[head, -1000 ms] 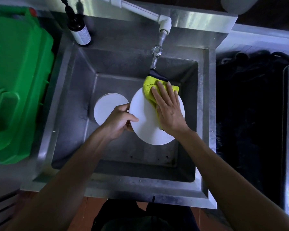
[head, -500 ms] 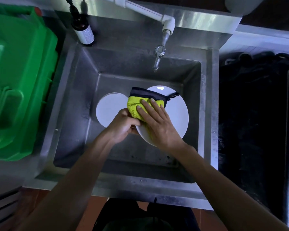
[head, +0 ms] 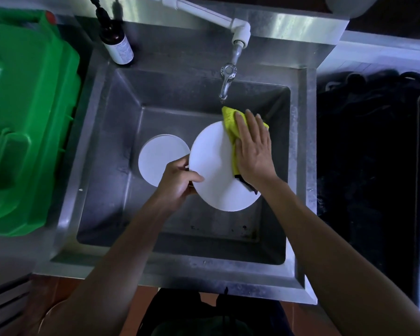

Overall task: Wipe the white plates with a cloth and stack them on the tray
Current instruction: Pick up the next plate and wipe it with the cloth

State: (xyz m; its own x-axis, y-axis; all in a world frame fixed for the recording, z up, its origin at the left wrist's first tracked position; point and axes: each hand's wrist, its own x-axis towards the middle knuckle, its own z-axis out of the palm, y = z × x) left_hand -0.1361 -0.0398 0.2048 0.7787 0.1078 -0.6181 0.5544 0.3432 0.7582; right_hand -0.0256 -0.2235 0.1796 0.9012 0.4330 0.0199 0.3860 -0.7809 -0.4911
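Here the wiping step is in hand: the left hand (head: 180,180) pinches the rim of a white plate (head: 214,170) at its nine o'clock edge, thumb on top and fingers curled beneath, holding it above the steel sink (head: 102,151), while the right hand (head: 254,151) lies flat with straight fingers, pressing a yellow cloth (head: 230,122) onto the plate's face from about one to three o'clock. The cloth's far corner sticks out past the rim, just under the tap (head: 227,81). By my judgement the wipe is unfinished; the next move calls for sweeping the cloth across the bare left part while the left hand keeps the plate steady, then carrying it to a tray, which I cannot identify in this view. Count: one plate held, one stack of plates (head: 160,156) on the sink floor at nine o'clock from it, number unclear; one cloth; one brown bottle (head: 118,43); one green container (head: 24,127).
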